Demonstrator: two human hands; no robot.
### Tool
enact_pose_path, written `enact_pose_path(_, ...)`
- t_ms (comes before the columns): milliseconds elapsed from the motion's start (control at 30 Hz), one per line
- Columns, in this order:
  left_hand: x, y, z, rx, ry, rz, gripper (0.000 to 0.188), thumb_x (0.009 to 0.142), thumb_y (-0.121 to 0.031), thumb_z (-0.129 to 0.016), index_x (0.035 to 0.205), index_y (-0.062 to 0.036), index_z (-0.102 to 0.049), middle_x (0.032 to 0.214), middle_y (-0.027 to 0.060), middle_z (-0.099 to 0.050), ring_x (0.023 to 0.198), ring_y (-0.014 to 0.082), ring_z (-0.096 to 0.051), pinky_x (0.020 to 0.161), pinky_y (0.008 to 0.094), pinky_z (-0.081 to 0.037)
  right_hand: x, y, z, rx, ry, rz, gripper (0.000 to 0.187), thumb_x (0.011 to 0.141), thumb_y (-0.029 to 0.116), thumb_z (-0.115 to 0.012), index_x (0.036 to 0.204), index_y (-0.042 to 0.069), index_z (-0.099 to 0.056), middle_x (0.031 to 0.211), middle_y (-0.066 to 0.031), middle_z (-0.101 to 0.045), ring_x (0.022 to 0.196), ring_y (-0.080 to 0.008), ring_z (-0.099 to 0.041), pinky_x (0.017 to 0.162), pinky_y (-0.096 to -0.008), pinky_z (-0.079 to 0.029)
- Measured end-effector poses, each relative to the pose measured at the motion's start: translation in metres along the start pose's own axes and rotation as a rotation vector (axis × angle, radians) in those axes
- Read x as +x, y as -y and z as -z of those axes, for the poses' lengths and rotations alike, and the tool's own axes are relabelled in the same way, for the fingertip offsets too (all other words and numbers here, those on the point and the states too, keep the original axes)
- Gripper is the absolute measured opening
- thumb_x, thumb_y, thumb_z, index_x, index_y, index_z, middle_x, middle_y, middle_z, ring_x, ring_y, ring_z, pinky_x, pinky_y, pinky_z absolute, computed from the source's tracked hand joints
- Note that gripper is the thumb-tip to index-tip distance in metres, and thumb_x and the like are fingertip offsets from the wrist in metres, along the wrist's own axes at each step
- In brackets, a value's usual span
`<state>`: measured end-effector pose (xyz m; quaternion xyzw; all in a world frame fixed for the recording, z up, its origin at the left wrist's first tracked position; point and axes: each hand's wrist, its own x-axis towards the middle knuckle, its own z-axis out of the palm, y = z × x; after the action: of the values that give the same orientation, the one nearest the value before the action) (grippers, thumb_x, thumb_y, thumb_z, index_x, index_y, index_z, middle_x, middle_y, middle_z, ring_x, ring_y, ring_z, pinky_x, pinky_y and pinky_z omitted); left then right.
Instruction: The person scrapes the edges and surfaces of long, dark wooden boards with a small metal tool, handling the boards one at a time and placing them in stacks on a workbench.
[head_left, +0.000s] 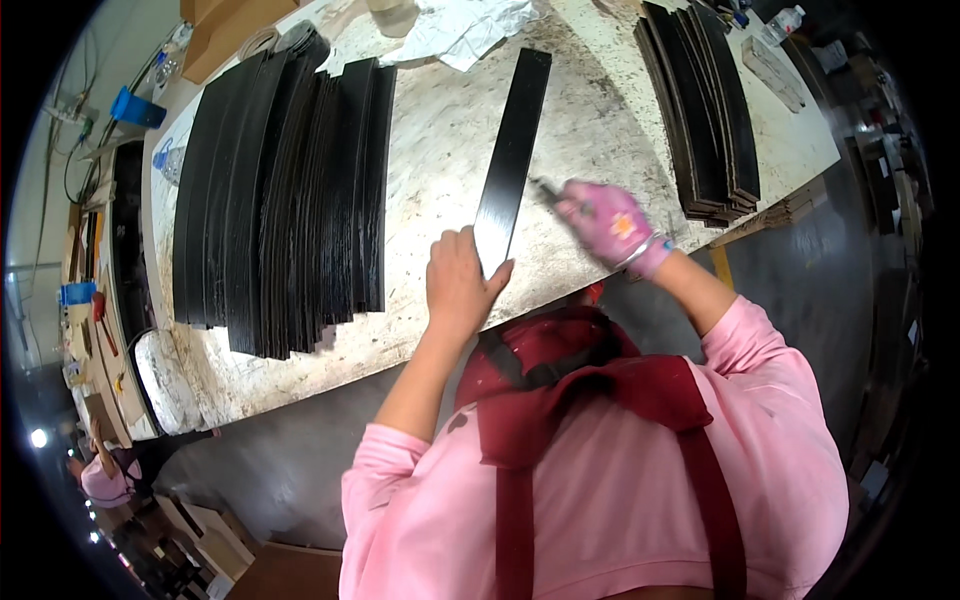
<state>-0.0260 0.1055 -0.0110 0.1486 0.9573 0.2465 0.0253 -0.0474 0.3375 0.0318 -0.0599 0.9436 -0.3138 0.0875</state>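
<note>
Black strip under left hand, tool in right

Black strip [511, 150] lies mid-table, slightly slanted, between two stacks; left hand covers part of its near end; big left stack [320, 200] nearer, right stack [715, 120] farther off; white cloth [465, 30] just beyond far end; pale block [772, 75] past right stack.

Strip flat, long, narrow, smooth, glossy; stacked pieces black, long, rough-edged; worktable [600, 130] white, scuffed, stained.

Left hand [460, 285] bare, partly open, thumb and fingers astride strip's near end; right hand [605, 222] pink-gloved, motion-blurred, curled round small dark tool [547, 190], beside strip; exact grip unclear.
</note>
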Motion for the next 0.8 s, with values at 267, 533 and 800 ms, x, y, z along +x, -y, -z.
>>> enact_pose_path(267,-0.087,0.018,0.033,0.021,0.062,0.029,0.061,0.068,-0.02,-0.076,0.118,0.0031,-0.051,0.099,0.0192,-0.053,0.09,0.0369,-0.053,0.078,0.0422,-0.046,0.049,0.003,-0.047,-0.314,0.114,0.095,0.019,0.089,0.02,-0.048,0.084,0.008,-0.061,0.076,-0.0165,-0.065,0.071,-0.0343,-0.065,0.065,-0.0477,-0.05)
enact_pose_path(533,-0.132,0.031,0.041,0.1,0.116,0.109,0.061,0.068,-0.021,-0.073,0.12,0.0002,-0.052,0.106,0.0162,-0.053,0.091,0.0349,-0.053,0.079,0.0407,-0.047,0.049,0.0,-0.031,-0.382,0.01,0.146,0.017,0.086,0.022,-0.048,0.081,0.01,-0.059,0.074,-0.0146,-0.064,0.069,-0.0332,-0.063,0.065,-0.0444,-0.05)
enact_pose_path(800,-0.127,0.033,0.041,0.173,0.089,0.04,0.06,0.067,-0.023,-0.073,0.119,-0.0007,-0.054,0.102,0.0138,-0.053,0.087,0.0339,-0.054,0.075,0.0402,-0.048,0.079,-0.023,0.004,-0.461,-0.047,0.111,0.025,0.089,0.021,-0.046,0.085,0.006,-0.065,0.07,-0.0151,-0.065,0.063,-0.0308,-0.064,0.061,-0.0448,-0.053)
